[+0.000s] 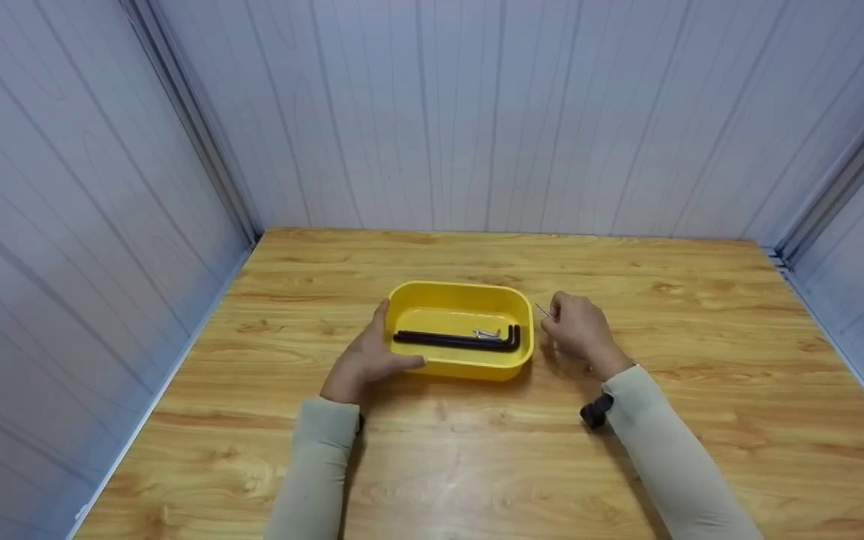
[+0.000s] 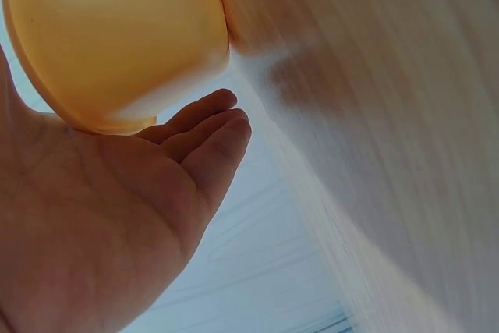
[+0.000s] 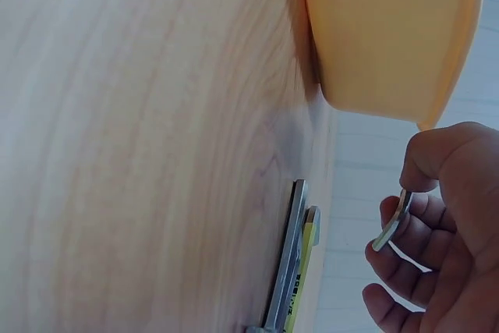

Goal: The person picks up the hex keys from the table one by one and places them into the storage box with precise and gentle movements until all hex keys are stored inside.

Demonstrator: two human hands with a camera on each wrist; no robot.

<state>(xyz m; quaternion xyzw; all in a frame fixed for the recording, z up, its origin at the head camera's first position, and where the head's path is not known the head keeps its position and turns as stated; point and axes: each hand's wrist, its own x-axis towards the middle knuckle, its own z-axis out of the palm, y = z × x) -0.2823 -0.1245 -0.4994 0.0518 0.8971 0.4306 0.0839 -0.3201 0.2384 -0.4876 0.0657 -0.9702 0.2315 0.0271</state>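
Observation:
A yellow plastic box [image 1: 458, 295] stands on the table. Inside it lie long black hex keys [image 1: 451, 342] and small silver hex keys [image 1: 487, 334]. My left hand [image 1: 367, 356] holds the box's left end, thumb along the front wall and fingers at the far side; in the left wrist view the palm meets the rim and several fingers extend beside the wall. Just off the right end, my right hand [image 1: 578, 326] pinches a small silver bent rod [image 3: 395, 221], which looks like a short hex key, between thumb and fingers.
The right wrist view shows a dark metal bar [image 3: 286, 259] and a yellow strip with black lettering [image 3: 302, 274] on the table; neither can be made out in the head view. Pale panel walls [image 1: 462, 112] enclose the wooden tabletop [image 1: 447, 450] at the back and sides.

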